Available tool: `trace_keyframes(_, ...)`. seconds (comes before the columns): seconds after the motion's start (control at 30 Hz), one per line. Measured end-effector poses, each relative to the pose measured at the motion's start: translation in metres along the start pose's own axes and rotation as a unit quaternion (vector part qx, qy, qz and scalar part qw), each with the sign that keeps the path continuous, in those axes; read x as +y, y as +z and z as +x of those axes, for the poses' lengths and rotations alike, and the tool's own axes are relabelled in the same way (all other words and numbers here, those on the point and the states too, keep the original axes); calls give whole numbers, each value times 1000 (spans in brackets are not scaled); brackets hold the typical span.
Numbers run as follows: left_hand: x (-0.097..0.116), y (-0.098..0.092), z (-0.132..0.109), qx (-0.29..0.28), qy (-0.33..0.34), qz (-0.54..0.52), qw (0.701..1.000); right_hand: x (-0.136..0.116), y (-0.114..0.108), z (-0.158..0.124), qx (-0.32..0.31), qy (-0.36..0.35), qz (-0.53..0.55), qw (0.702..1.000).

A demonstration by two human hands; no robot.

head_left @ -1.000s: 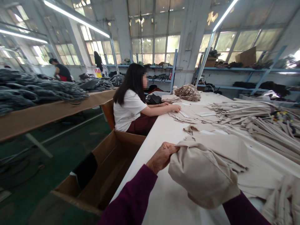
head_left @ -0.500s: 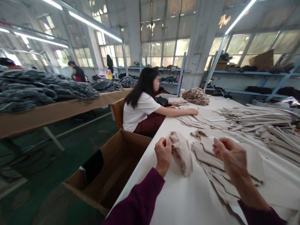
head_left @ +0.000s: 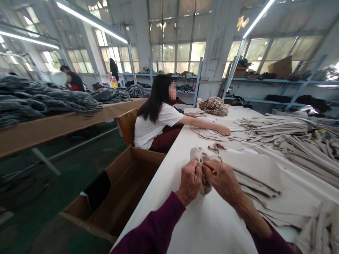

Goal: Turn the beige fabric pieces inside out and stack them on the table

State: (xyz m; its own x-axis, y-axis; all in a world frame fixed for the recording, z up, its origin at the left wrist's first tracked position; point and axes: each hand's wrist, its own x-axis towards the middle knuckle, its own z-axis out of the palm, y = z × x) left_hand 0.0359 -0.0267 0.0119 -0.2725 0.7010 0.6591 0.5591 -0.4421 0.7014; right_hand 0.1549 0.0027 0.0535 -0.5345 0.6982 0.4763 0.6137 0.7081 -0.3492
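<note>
Small crumpled beige fabric piece (head_left: 200, 158) above the white table (head_left: 212, 225) edge, pinched between left hand (head_left: 190, 180) and right hand (head_left: 221, 180), fingers closed on it, beside stacked beige cut cloth panels (head_left: 254, 169), open cardboard box (head_left: 116, 197) alongside.

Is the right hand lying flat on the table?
No, the right hand meets the left hand and both pinch the crumpled beige cloth.

The lower part of the beige fabric piece (head_left: 197, 154) is hidden inside the closed grip of the left hand (head_left: 190, 180) and right hand (head_left: 222, 181), the strip pile (head_left: 319, 225) is cut off at the bottom-right corner, and the dark items (head_left: 315, 102) on the shelf (head_left: 254, 100) are too small to identify.
</note>
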Motion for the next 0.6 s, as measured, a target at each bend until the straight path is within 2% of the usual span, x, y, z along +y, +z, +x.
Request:
trace_keyframes(0.1, -1, 0, 0, -11, 6, 1, 1000, 1, -2, 1, -38, -1, 27, 999)
trace_keyframes(0.2, -2, 1, -1, -20, 15, 9, 1000, 2, -1, 1, -30, 6, 16, 999)
trace_keyframes(0.3, -3, 2, -1, -4, 23, 33, 999, 3, 2, 1, -19, 6, 26, 999)
trace_keyframes(0.43, -5, -5, 5, 20, -9, 40, 999, 15, 7, 6, 55, 58, 110, 991)
trace_keyframes(0.5, -9, -12, 12, 42, -49, 25, 998, 29, 6, 10, 117, 112, 213, 963)
trace_keyframes(0.53, -13, -16, 17, 61, -73, 12, 995, 39, 5, 12, 145, 150, 295, 933)
trace_keyframes(0.6, -22, -25, 25, 99, -119, -30, 988, 59, -1, 16, 176, 227, 464, 838)
